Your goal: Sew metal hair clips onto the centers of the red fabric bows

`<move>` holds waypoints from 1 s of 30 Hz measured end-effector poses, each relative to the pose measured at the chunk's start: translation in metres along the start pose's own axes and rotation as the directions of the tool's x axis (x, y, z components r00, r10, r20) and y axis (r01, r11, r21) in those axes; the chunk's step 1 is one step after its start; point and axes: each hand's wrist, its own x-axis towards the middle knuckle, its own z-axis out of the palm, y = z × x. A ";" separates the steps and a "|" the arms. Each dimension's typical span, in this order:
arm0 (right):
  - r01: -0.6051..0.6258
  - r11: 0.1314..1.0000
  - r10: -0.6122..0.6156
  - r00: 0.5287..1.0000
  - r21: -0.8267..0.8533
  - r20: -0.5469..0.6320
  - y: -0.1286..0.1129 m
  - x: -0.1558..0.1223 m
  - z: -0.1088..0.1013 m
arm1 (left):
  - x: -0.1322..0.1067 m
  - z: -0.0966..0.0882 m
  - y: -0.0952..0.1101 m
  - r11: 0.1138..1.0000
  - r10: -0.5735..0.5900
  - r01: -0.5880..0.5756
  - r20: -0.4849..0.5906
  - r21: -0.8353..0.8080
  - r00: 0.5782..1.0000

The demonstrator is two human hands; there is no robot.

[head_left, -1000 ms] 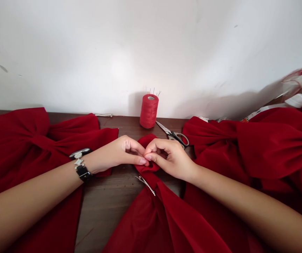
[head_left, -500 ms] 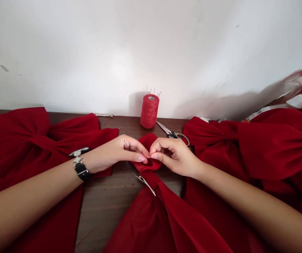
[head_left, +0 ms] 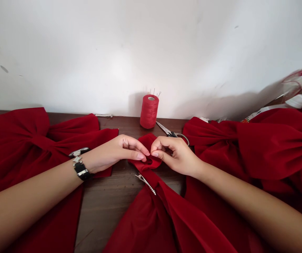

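Note:
Red velvety fabric (head_left: 147, 140), gathered into a loop, lies at the middle of the table. My left hand (head_left: 126, 149) pinches the edge of this fabric between thumb and fingers. Close beside it, my right hand (head_left: 173, 154) is closed in a pinch just above the same loop. Whatever is between its fingertips is too small to make out. A metal hair clip (head_left: 146, 184) sits on the fabric just below the loop, where long red tails (head_left: 190, 218) spread toward me. On my left wrist is a watch (head_left: 80, 165).
A red thread spool (head_left: 149, 111) with several needles on top stands near the wall (head_left: 87, 52). Scissors (head_left: 172, 133) lie beside it. Red bows (head_left: 40, 140) cover the table (head_left: 100, 203) at left, with more red fabric (head_left: 267, 147) at right. A flat metal clip (head_left: 104, 115) lies behind.
My right hand has shifted very slightly right, so a small gap now shows between the fingertips of both hands. The fabric loop has opened a little.

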 end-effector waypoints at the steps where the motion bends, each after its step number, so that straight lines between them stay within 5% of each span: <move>1: 0.001 1.000 -0.001 1.000 0.004 -0.001 0.000 0.000 0.000 | 0.000 0.000 0.000 1.000 0.002 -0.002 0.008 0.006 1.000; 23: -0.055 0.980 0.058 0.998 0.192 -0.011 -0.002 0.002 0.012 | 0.001 0.009 0.006 0.990 -0.010 0.002 0.053 0.143 0.999; 30: -0.151 0.924 0.126 0.988 0.351 0.095 0.005 0.002 0.007 | 0.001 0.008 0.004 0.994 -0.001 -0.005 0.053 0.113 0.999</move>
